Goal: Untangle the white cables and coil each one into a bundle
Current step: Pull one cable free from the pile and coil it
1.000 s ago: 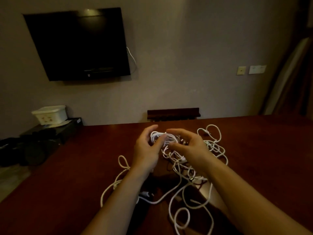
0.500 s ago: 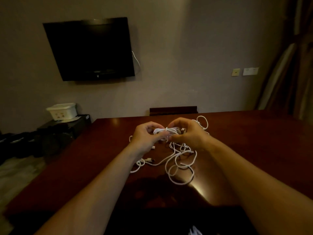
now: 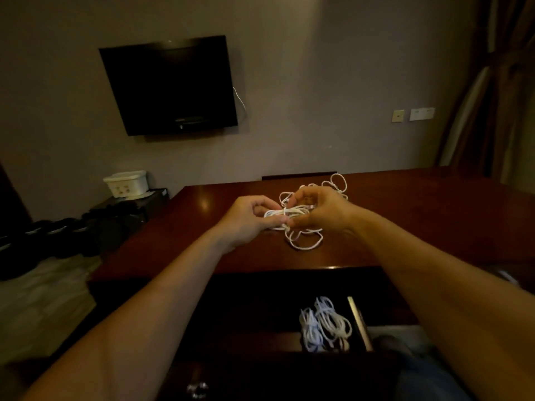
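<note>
A tangle of white cables (image 3: 304, 241) lies on the dark red wooden table (image 3: 405, 221). Above it, both hands hold a small coiled white bundle (image 3: 289, 212) between them. My left hand (image 3: 249, 218) grips the bundle's left end with curled fingers. My right hand (image 3: 321, 209) pinches its right end, fingers curled over it. Loose loops trail down to the table and out behind my right hand. Two coiled white bundles (image 3: 324, 325) lie in an open drawer (image 3: 260, 308) below the table's near edge.
A dark wall-mounted screen (image 3: 170, 85) hangs behind the table. A white box (image 3: 126, 183) sits on a low black stand at left, with dark bags beside it. A chair back (image 3: 298, 175) shows at the table's far edge. Curtains hang at right.
The view has pulled back and tilted down, revealing the open drawer with two coiled bundles. Both hands stay closed on the small bundle, and less loose cable is spread on the table.
</note>
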`<state>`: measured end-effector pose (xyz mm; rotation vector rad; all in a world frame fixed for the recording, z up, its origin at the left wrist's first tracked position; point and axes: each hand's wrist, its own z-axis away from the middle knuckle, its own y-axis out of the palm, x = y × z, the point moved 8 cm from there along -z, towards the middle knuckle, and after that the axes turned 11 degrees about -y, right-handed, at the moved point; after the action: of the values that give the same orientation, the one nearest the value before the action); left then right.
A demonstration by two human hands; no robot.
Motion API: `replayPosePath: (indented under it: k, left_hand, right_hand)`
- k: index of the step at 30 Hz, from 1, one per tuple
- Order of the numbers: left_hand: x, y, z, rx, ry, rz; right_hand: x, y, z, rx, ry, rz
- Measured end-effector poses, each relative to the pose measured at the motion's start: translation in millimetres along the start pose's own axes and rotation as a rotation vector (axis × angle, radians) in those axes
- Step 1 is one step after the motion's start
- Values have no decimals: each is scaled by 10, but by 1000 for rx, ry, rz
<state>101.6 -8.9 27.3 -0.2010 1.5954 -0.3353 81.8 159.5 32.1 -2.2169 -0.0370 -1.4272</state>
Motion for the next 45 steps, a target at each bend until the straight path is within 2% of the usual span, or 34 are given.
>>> replayPosePath:
  k: [4,10,16,20,25,30,37,41,45]
  left_hand:
    - [133,14,324,9,-1,-44]
    - [401,64,692,14,-34,4]
    - [789,119,779,6,-56,-267]
    - [1087,125,711,-52,-133,-338]
    - [1172,201,604,-203,-89,-397]
    - [1271,426,490,-72,-57,-560]
    - [1387,620,500,89,-122,-743]
    - [1340,653,517,104,-124,-806]
    - [1153,607,516,78,-71,-881]
  right_hand:
    - [-5,148,214,24,-1,74]
    - [-152,403,558,68,75,-7]
    - [-447,643,805,156,120,215]
    - [-690,831,912,262,163,365]
    - [-868,929,940,254,187,474]
    - [-1053,990,952,237,350,364]
    - [-926,1001,837,372,165,562]
    - [-951,1051,878,492,168,620]
    - [-781,900,796,390,151,591]
